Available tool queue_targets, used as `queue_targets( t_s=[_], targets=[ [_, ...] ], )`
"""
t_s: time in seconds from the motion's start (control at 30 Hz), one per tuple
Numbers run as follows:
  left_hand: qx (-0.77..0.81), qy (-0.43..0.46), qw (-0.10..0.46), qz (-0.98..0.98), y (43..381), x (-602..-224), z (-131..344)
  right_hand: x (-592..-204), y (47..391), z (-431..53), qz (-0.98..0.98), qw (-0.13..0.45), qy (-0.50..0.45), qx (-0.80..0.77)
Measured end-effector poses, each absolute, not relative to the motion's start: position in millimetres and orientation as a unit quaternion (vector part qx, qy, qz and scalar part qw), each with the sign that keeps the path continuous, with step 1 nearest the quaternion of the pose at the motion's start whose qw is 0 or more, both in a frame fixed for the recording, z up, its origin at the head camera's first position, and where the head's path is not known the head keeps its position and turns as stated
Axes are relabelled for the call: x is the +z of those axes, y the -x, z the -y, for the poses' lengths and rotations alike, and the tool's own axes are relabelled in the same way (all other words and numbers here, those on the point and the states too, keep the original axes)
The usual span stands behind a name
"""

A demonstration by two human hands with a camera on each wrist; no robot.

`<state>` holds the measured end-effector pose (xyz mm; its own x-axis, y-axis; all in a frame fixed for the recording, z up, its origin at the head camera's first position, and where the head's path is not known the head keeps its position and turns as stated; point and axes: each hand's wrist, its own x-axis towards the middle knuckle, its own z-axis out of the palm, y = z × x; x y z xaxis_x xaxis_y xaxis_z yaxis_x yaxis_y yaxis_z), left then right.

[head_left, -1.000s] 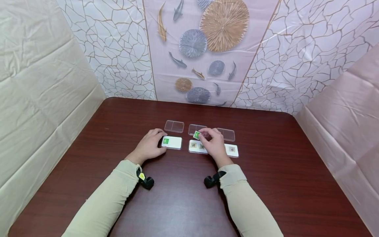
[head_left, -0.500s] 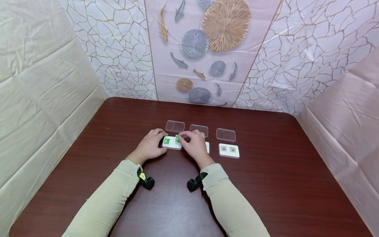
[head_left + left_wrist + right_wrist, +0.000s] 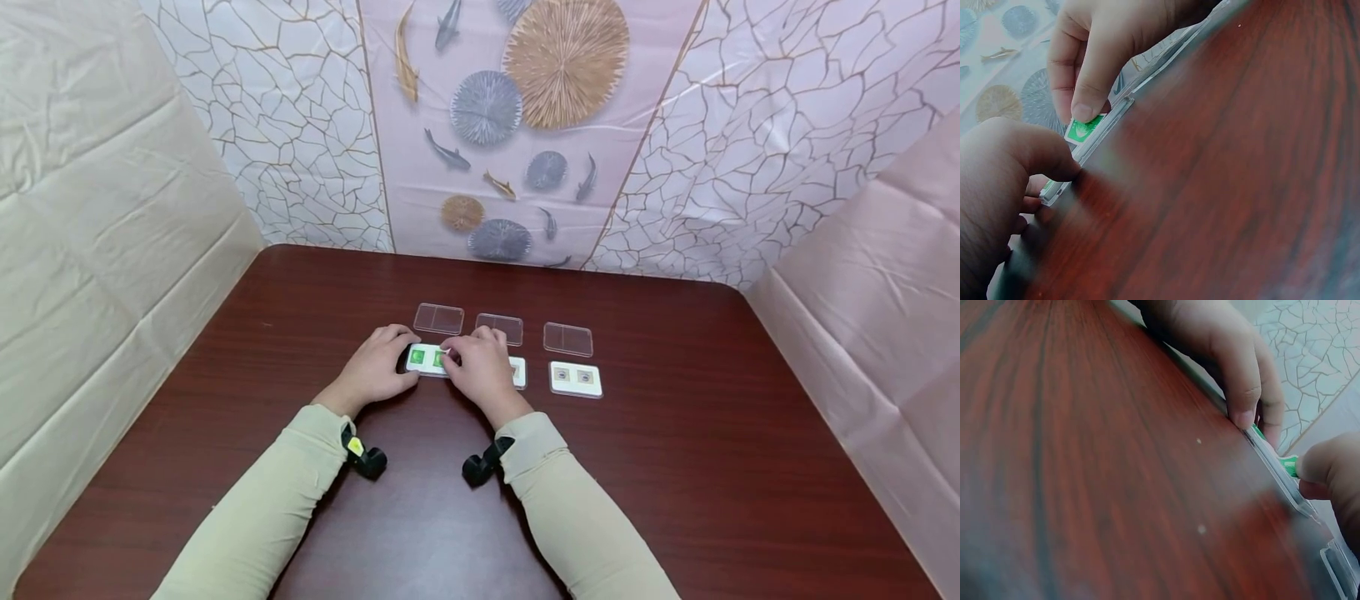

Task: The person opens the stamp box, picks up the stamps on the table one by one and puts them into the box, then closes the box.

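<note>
My left hand (image 3: 372, 371) grips the left end of a flat, clear plastic case (image 3: 429, 372) with a white insert, thumb at the near edge and fingers at the far edge. A green stamp (image 3: 417, 357) lies on the insert's left half. Between thumb and fingertips, my right hand (image 3: 483, 373) pinches a second green stamp (image 3: 1084, 130) over the right half. That stamp is tilted in the left wrist view, with its upper edge under the thumb. Whether its lower edge touches the insert, I cannot tell.
Partly behind the right hand lies a second case (image 3: 520, 372). Farther right is a third case (image 3: 576, 379) bearing two small brownish stamps. Three clear lids, left (image 3: 438, 318), middle (image 3: 498, 328) and right (image 3: 567, 339), lie behind the cases on the dark wooden table (image 3: 675, 467).
My right hand has moved left from above the middle case to the left case, carrying the green stamp and lowering it onto the right half. The left hand keeps its grip.
</note>
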<state>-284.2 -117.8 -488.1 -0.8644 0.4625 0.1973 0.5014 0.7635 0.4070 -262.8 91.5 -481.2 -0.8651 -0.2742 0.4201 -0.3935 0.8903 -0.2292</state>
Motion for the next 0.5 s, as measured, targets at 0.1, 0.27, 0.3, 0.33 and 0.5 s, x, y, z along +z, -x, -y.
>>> queue_targets(
  t_s=[0.1,0.27,0.3,0.33,0.5],
  targets=[
    [-0.232,0.259,0.050,0.936,284.4,-488.0,118.2,-480.8,263.0,-91.1,0.950,0.210,-0.190,0.129],
    [-0.232,0.261,0.054,0.936,284.6,-487.0,118.3,-481.7,263.9,-90.7,0.949,0.226,-0.190,0.110],
    [-0.231,0.260,0.053,0.936,284.5,-486.8,118.3,-481.9,263.9,-90.6,0.949,0.226,-0.188,0.109],
    [-0.231,0.260,0.051,0.936,284.2,-486.5,118.3,-482.0,263.7,-90.5,0.950,0.227,-0.187,0.109],
    [-0.231,0.260,0.048,0.936,283.3,-486.7,117.6,-482.4,261.5,-91.2,0.949,0.233,-0.183,0.106]
  ],
)
